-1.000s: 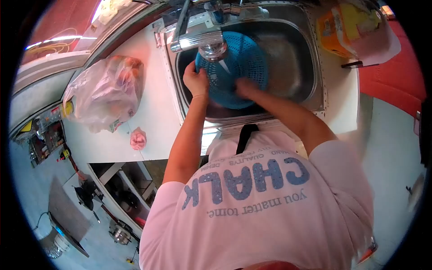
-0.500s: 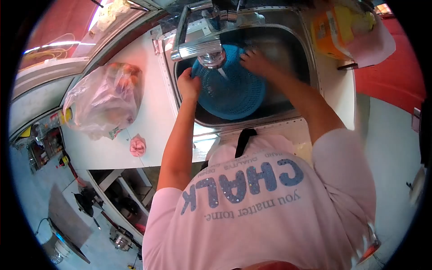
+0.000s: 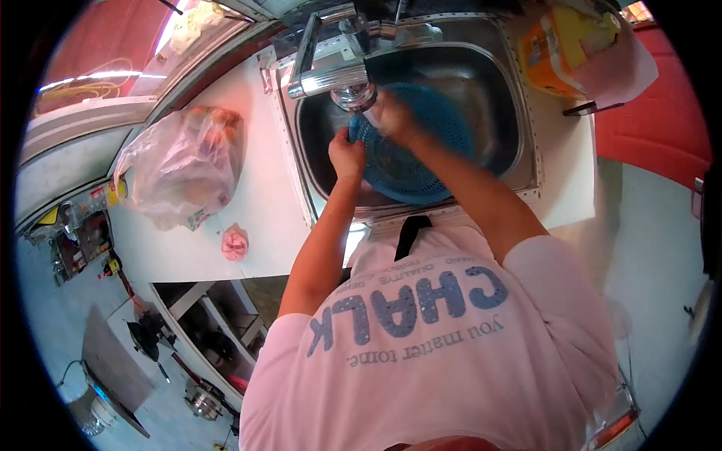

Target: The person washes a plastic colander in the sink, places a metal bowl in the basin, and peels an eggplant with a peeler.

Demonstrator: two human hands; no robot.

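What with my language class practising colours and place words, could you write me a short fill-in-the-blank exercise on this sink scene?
1. The left hand is at the edge of a colander whose colour is ____.
2. The hand higher in the picture, close by the faucet, is the person's ____ one.
3. In the picture, the plastic bag lies to the ____ of the sink.
4. The largest word on the shirt is ____.

Missing words: blue; right; left; CHALK.
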